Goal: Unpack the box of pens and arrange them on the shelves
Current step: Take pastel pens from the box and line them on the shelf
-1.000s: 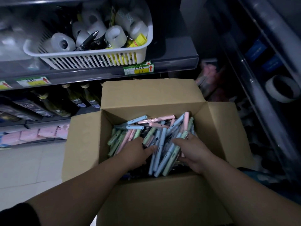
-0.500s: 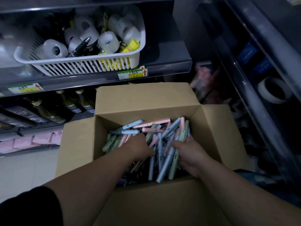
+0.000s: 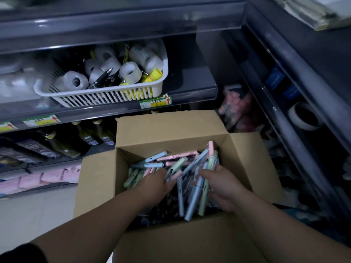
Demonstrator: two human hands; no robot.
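An open cardboard box (image 3: 171, 130) stands in front of me, its flaps spread. Inside lies a loose pile of pastel pens (image 3: 152, 165) in blue, pink and green. My left hand (image 3: 155, 184) reaches into the middle of the pile, fingers curled among the pens; its grip is hidden. My right hand (image 3: 221, 184) grips a bundle of several pens (image 3: 197, 194) that stick out above and below its fingers, near the box's right wall.
A dark shelf (image 3: 190, 92) above the box carries a white slotted basket (image 3: 106, 95) of tape rolls and small items. Bottles (image 3: 85, 137) lie on the lower shelf at left. Another shelving unit (image 3: 296, 103) with a tape roll (image 3: 303, 116) runs along the right.
My view has tilted upward, so the box sits lower in the picture. Both hands have stayed in the pile, and the right one has gathered its pens into a tighter bundle.
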